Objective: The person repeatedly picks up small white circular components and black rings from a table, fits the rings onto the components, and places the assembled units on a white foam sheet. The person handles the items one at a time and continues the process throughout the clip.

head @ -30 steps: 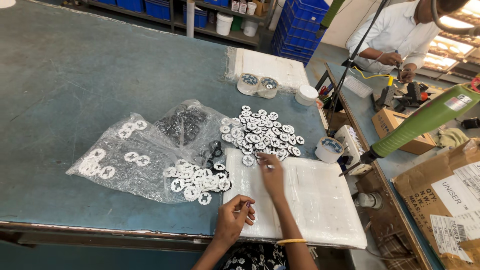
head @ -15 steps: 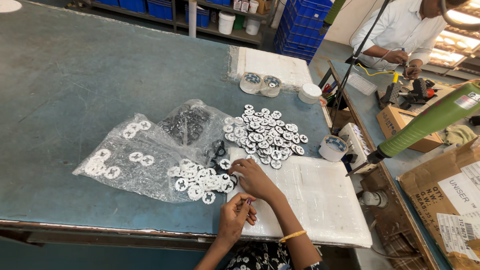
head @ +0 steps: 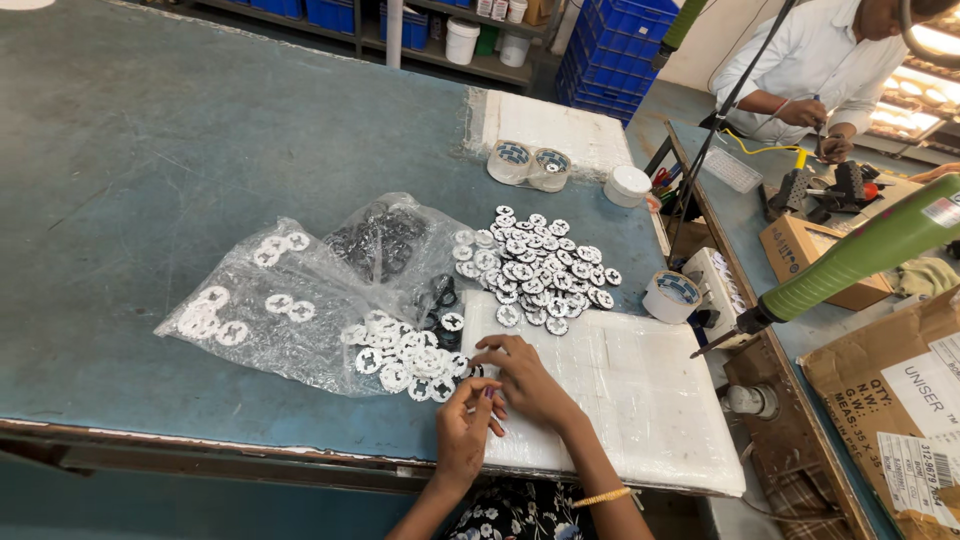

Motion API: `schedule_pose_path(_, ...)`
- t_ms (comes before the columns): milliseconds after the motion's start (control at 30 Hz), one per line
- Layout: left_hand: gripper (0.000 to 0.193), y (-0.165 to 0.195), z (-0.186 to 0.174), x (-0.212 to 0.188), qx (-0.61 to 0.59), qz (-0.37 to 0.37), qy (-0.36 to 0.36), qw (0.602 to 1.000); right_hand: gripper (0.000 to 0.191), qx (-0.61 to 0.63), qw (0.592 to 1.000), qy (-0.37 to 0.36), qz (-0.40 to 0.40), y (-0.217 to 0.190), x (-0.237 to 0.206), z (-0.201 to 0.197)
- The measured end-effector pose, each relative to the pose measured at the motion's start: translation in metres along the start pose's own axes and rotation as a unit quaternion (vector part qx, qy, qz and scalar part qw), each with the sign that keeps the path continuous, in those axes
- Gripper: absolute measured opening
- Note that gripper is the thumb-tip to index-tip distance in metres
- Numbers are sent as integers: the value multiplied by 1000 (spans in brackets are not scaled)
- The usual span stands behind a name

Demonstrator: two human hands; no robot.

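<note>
The left hand (head: 465,432) and the right hand (head: 527,380) are meeting at the near edge of the desk (head: 150,150). The fingers of both hands are pinching together around something tiny between them. It is too small to tell what it is. The hands are sitting on the left corner of a white pad (head: 640,400).

Just left of the hands, a heap of white discs (head: 405,355) is spilling from a clear bag (head: 280,310). A few black rings (head: 440,295) are lying near it. A bigger pile of discs (head: 535,265) is lying behind the pad.

A tape roll (head: 672,296) is standing to the right of that pile. A green tool (head: 860,255) is hanging over the right side. Far back, another person (head: 810,70) is working at another bench.
</note>
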State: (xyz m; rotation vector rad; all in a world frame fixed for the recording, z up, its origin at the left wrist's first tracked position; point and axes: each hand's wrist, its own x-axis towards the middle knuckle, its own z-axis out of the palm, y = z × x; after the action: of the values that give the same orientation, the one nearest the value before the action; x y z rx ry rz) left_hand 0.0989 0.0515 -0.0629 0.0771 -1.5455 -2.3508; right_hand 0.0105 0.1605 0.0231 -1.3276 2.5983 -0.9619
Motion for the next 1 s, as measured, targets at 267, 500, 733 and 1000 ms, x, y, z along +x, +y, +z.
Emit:
schedule_pose_path(267, 29, 30, -31, -10, 374, 97, 111, 916, 33, -40, 998, 48, -16, -7, -26, 7)
schedule_pose_path(500, 41, 38, -37, -5, 497, 101, 92, 857, 22, -44, 995, 84, 40, -12, -51, 6)
schedule_pose_path(733, 35, 37, -44, 6, 547, 59, 46, 834, 16, -65, 988, 127, 66, -5, -63, 8)
schedule_pose_path(1000, 29, 47, -44, 4, 545, 74, 5, 835, 16, 12, 984, 107, 139, 1, -88, 8)
